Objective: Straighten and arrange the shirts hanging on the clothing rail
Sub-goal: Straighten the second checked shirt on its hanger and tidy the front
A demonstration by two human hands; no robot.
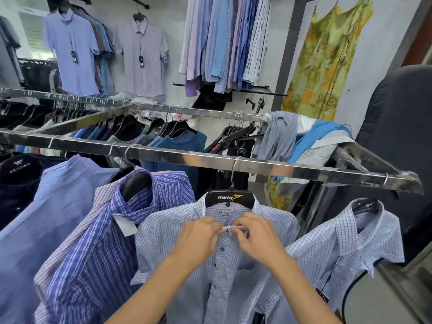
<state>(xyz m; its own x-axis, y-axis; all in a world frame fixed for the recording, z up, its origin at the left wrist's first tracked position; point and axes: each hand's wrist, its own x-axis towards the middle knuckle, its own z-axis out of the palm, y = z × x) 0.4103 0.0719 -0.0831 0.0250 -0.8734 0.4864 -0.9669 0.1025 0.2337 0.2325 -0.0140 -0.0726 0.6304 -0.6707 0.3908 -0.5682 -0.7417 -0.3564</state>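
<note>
Collar-straightening is in hand: left grip (pixel 198 235) and right grip (pixel 254 232) both pinch the shirt (pixel 163 244) at its neck; next, probably squaring it.

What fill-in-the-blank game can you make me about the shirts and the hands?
The black hanger holding the checked shirt says ____ in yellow letters. The left hand and the right hand pinch that shirt at its ____, just under the hanger. The dress on the wall is yellow and ____.
Missing words: KWIN; collar; green.
</note>
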